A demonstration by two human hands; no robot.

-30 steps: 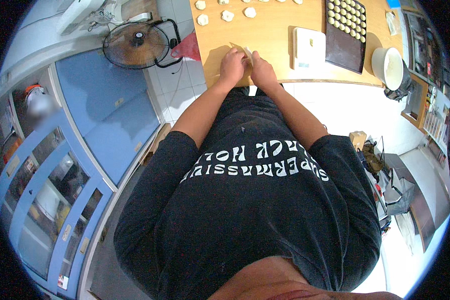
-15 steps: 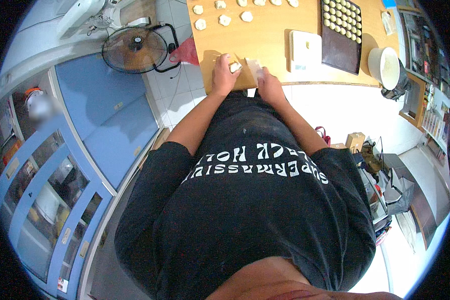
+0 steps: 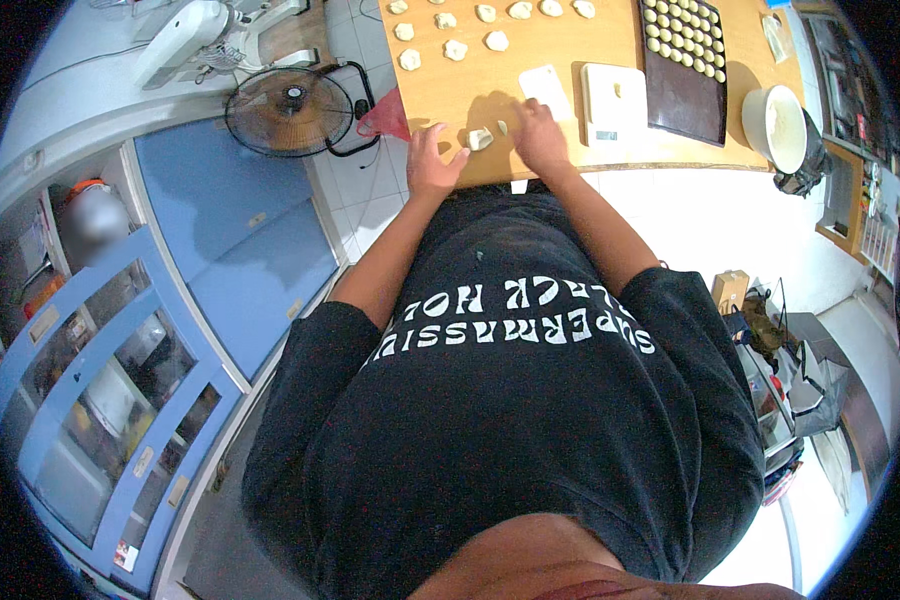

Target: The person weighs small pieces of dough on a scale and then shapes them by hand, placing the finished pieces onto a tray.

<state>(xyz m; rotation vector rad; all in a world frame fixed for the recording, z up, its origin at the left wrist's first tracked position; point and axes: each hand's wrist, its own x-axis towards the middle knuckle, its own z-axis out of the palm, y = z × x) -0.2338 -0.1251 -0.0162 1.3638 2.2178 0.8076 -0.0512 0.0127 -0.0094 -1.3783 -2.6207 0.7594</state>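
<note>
Since a moment ago, the white scraper [image 3: 543, 92] has left the right hand [image 3: 541, 138] and lies flat just left of the scale [image 3: 614, 100]; the dough piece [image 3: 481, 139] has come out of the left hand [image 3: 434, 163] and rests on the wooden surface [image 3: 610, 40], farther left of the scale and nearer the person. The left hand, on the dough's side away from the scale, is open, fingers spread and thumb close to the dough; whether they touch is unclear. The right hand, between dough and scale, has bent fingers near the scraper's edge; I cannot tell whether it grips anything. A small dough bit [image 3: 502, 128] sits left of the scale, between the dough piece and the right hand. Several dough lumps [image 3: 455, 49] lie beyond the scale, to its left. Right of the scale, a dark tray [image 3: 685, 105] bears rows of dough balls [image 3: 684, 40], and farther right stands a white bowl [image 3: 775, 130].
</note>
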